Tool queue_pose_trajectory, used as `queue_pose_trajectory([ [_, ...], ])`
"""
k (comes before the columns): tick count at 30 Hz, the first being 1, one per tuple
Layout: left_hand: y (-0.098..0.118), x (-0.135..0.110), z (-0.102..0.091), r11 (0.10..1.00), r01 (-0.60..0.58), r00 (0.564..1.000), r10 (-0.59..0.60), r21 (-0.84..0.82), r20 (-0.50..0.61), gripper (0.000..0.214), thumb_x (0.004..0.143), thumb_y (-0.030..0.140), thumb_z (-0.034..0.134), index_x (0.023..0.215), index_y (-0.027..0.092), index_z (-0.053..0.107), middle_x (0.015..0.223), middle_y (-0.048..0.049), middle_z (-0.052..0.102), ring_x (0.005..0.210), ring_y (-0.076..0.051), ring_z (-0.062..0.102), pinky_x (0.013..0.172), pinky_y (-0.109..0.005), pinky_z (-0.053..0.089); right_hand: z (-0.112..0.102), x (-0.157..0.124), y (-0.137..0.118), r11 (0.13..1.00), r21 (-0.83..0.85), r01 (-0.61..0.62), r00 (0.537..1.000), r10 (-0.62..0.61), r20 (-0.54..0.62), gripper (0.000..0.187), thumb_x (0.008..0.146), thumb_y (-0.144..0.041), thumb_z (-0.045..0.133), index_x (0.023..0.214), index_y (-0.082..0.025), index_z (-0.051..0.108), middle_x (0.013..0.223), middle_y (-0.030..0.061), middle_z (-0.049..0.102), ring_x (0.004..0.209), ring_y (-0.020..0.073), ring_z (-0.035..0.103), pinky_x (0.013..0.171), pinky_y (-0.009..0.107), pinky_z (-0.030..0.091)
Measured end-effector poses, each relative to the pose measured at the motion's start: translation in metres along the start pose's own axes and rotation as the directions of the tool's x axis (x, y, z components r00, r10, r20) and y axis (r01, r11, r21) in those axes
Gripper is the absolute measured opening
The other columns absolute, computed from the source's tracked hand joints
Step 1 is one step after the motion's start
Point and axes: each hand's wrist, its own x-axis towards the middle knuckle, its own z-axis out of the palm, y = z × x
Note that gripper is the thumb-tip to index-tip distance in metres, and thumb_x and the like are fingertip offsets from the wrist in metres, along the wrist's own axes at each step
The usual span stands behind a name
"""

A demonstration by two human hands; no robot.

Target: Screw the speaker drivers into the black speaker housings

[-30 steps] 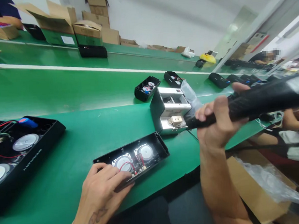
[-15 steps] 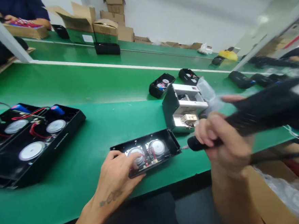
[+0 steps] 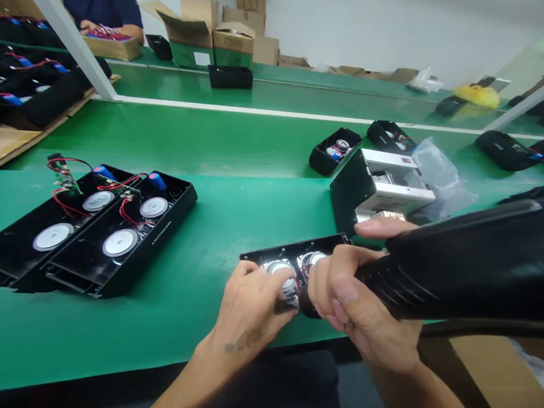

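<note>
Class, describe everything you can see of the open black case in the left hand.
The case is a long, black, plastic-looking box, lying open side up on the green bench. Inside, side by side, sit two round, pale speakers with red wires. Small pale dots line its far wall. The left hand holds its left end; the right hand, gripping a black tool, hides much of its right end, so contact there is unclear.

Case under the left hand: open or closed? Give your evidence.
Open: inside the case, two speakers show beside the left hand.
</note>
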Motion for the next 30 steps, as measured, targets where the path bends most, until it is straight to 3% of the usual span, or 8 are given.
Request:
queue_pose_trajectory([
  [4,0.000,0.001,-0.003,1.000,-0.013,1.000,0.013,-0.009,0.009,0.018,0.092,0.031,0.073,0.104,0.021,0.065,0.072,0.0051,0.067,0.063,-0.015,0.060,0.077,-0.037,0.041,0.002,0.004,-0.005,0.996,0.084,0.033,0.999,-0.034,0.018,0.040,0.100,-0.020,0.061,0.135,-0.037,0.052,0.064,-0.0100,0.047,0.045,0.0088,0.046,0.043,0.025,0.041],
  [8,0.001,0.001,-0.008,0.998,-0.060,0.998,0.061,-0.037,0.021,0.031,0.095,0.051,0.072,0.101,0.021,0.069,0.074,0.0023,0.069,0.067,-0.017,0.063,0.079,-0.038,0.041,0.002,0.007,-0.017,0.981,0.155,0.113,0.993,-0.106,-0.056,0.038,0.097,-0.016,0.059,0.131,-0.033,0.054,0.061,-0.0103,0.048,0.042,0.0078,0.044,0.040,0.023,0.039],
  [12,0.003,0.002,-0.009,0.997,-0.066,0.998,0.067,-0.035,0.010,0.021,0.104,0.037,0.061,0.094,0.024,0.074,0.071,0.0024,0.069,0.066,-0.015,0.062,0.078,-0.037,0.040,-0.002,0.007,-0.024,0.980,0.156,0.123,0.981,-0.096,-0.167,0.035,0.096,-0.016,0.062,0.126,-0.032,0.056,0.059,-0.0106,0.049,0.039,0.0075,0.042,0.040,0.024,0.040],
  [15,0.003,0.003,-0.008,0.997,-0.067,0.998,0.067,-0.033,-0.011,0.021,0.105,0.031,0.059,0.095,0.025,0.076,0.070,0.0029,0.069,0.064,-0.013,0.061,0.078,-0.036,0.040,-0.005,0.007,-0.024,0.979,0.150,0.138,0.978,-0.111,-0.174,0.035,0.095,-0.016,0.062,0.126,-0.032,0.057,0.058,-0.0108,0.049,0.038,0.0074,0.042,0.039,0.024,0.040],
  [30,0.001,0.002,-0.007,0.994,-0.113,0.992,0.113,0.016,-0.055,0.019,0.105,0.033,0.060,0.105,0.026,0.077,0.068,0.0039,0.068,0.064,-0.013,0.057,0.077,-0.034,0.041,-0.003,0.006,-0.023,0.975,0.171,0.143,0.978,-0.113,-0.174,0.033,0.096,-0.017,0.062,0.126,-0.031,0.056,0.059,-0.0108,0.049,0.040,0.0073,0.043,0.040,0.023,0.040],
])
